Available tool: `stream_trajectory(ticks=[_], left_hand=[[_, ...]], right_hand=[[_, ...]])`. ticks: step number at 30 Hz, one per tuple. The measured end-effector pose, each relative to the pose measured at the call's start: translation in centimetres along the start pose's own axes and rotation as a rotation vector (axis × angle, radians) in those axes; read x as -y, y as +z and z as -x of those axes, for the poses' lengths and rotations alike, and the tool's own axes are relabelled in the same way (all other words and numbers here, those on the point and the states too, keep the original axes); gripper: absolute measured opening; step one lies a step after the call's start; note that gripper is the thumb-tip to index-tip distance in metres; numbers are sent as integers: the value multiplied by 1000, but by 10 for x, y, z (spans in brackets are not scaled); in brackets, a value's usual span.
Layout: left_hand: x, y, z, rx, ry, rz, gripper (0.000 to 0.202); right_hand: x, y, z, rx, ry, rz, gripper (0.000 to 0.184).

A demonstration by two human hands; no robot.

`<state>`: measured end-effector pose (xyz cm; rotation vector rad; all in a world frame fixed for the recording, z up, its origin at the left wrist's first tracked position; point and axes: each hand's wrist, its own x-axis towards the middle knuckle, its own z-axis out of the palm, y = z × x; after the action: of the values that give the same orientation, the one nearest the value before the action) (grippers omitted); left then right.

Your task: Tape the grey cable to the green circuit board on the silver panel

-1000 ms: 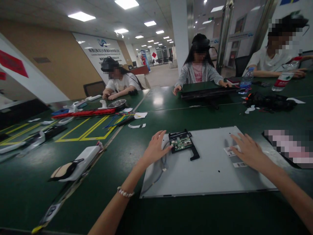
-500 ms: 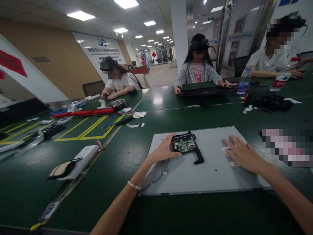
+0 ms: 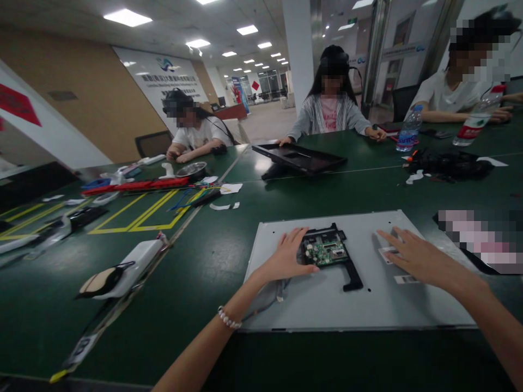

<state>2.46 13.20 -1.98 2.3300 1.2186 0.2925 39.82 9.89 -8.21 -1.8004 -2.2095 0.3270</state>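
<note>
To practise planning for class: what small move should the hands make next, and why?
Perhaps close the bare left hand on the black plastic bracket carrying the rectangular green circuit board: that hand is open around the bracket's left end, and the bracket lies on the flat grey metal panel.

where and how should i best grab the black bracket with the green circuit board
The black bracket is probably best pinched by its bare leg, right hand coming from the right: the leg juts toward the near edge of the silver panel, clear of the green circuit board. The left hand, spread at the left end, could steady it there.
</note>
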Motion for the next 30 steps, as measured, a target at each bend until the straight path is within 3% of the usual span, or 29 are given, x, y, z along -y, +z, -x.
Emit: stream_trajectory(ticks=[3, 8, 13, 16, 18, 20, 22, 24, 27, 30], left_hand=[[-3, 1, 0, 5, 16, -9, 110], [-9, 2, 0, 2, 51, -8, 110], [-18, 6, 5, 23, 60, -8, 111], [-12, -1, 4, 40, 60, -11, 108], [7, -12, 1, -21, 59, -55, 95], [37, -30, -5, -169, 0, -172, 75], [76, -51, -10, -353, -167, -322, 60], [116, -73, -11, -457, -334, -434, 53], [165, -101, -6, -489, -541, -548, 52], [196, -116, 1, -425, -622, -588, 55]], right_hand=[[5, -5, -6, 14, -14, 82, 59], [22, -7, -9, 18, -105, 38, 62], [39, 1, -3, 64, -156, 16, 64], [43, 8, 2, 48, -161, 42, 63], [44, 10, 5, 40, -156, 52, 62], [44, 11, 7, 44, -153, 53, 62], [44, 10, 7, 51, -153, 53, 61], [44, 9, 7, 49, -155, 58, 61], [44, 9, 7, 43, -163, 74, 60], [44, 13, 6, 40, -170, 110, 60]])
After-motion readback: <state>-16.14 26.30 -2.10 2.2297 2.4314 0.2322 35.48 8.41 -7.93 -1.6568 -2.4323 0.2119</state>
